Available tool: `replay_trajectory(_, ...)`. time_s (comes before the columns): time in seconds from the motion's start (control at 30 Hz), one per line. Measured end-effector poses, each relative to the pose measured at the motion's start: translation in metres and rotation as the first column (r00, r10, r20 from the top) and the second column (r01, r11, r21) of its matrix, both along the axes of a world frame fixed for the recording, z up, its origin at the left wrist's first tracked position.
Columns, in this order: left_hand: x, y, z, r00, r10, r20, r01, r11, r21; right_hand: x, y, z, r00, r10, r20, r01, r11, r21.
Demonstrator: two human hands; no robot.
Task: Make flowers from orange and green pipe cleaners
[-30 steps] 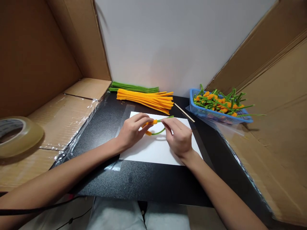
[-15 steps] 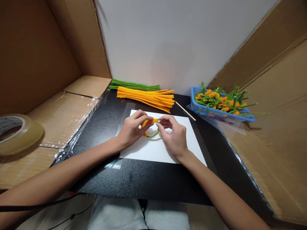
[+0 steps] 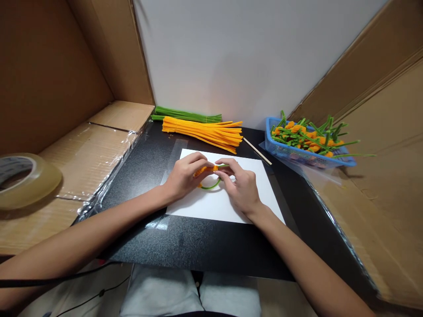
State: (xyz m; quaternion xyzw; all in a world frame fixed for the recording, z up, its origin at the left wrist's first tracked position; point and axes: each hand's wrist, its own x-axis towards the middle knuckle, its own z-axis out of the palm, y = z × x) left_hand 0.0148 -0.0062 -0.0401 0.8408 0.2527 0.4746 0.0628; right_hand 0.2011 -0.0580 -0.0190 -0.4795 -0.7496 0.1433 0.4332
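Observation:
Over a white sheet of paper (image 3: 214,209), both hands hold an orange pipe cleaner (image 3: 199,171) wound in a coil around a green pipe cleaner (image 3: 209,187). The green one bends in a loop below the fingers. My left hand (image 3: 185,176) is closed on the coil from the left, hiding part of it. My right hand (image 3: 243,187) is closed at the coil's right end, with thumb and index finger around the orange tip. A short green length shows behind the right fingers.
Bundles of orange pipe cleaners (image 3: 203,132) and green pipe cleaners (image 3: 188,115) lie at the back. A thin wooden stick (image 3: 257,151) lies to their right. The blue basket (image 3: 291,155) holds orange-and-green pieces. A tape roll (image 3: 46,182) sits on cardboard at left.
My right thumb and index finger have shifted slightly and now close around the coil's right end; more green shows behind them. The left hand keeps its hold. The view has moved a little.

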Motion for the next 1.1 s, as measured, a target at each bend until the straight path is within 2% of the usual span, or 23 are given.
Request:
replay_trajectory(0.13, 0.001, -0.001, 0.000, 1.000, 0.003, 0.003, -0.004, 1.000, 0.023, -0.002, -0.002, 0.003, 1.000, 0.006, -0.005, -0.006, 1.000, 0.007)
replay_trajectory(0.27, 0.000, 0.001, 0.000, 1.000, 0.021, 0.020, -0.021, 1.000, -0.017, -0.005, -0.001, 0.004, 0.995, -0.035, -0.089, 0.028, 0.997, -0.073)
replay_trajectory(0.33, -0.002, 0.002, 0.001, 0.999, 0.037, 0.020, -0.036, 0.999, -0.039, -0.004, 0.000, 0.004, 0.996, -0.049, -0.080, 0.041, 0.994, -0.100)
replay_trajectory(0.47, -0.001, 0.000, 0.001, 0.999, 0.039, 0.001, -0.039, 0.999, 0.010, 0.000, 0.001, 0.002, 0.998, -0.056, 0.036, 0.058, 0.997, -0.047)
replay_trajectory(0.6, 0.001, -0.004, 0.001, 1.000, -0.009, 0.006, 0.008, 0.998, 0.055, 0.005, 0.002, -0.001, 0.967, -0.013, 0.256, -0.008, 0.997, 0.081)
replay_trajectory(0.67, 0.002, -0.005, 0.000, 1.000, -0.009, -0.005, 0.010, 0.998, 0.060, 0.005, 0.002, -0.002, 0.950, -0.014, 0.313, -0.021, 0.994, 0.109)
replay_trajectory(0.8, 0.001, -0.004, 0.002, 0.999, 0.013, -0.039, -0.012, 1.000, 0.025, 0.003, 0.002, -0.001, 0.972, -0.050, 0.228, 0.040, 0.998, 0.047)
replay_trajectory(0.97, -0.001, -0.001, 0.003, 0.999, -0.005, 0.032, 0.010, 0.989, -0.150, 0.005, 0.004, 0.002, 0.993, -0.105, 0.049, 0.107, 0.993, -0.040)
replay_trajectory(1.03, -0.001, -0.001, 0.002, 0.998, -0.018, 0.060, 0.028, 0.986, -0.166, 0.008, 0.005, 0.002, 0.992, -0.104, 0.069, 0.105, 0.994, -0.018)
replay_trajectory(1.1, -0.001, -0.002, 0.002, 0.997, -0.047, 0.057, 0.056, 0.986, -0.160, 0.010, 0.005, 0.002, 0.980, -0.092, 0.179, 0.086, 0.995, 0.045)
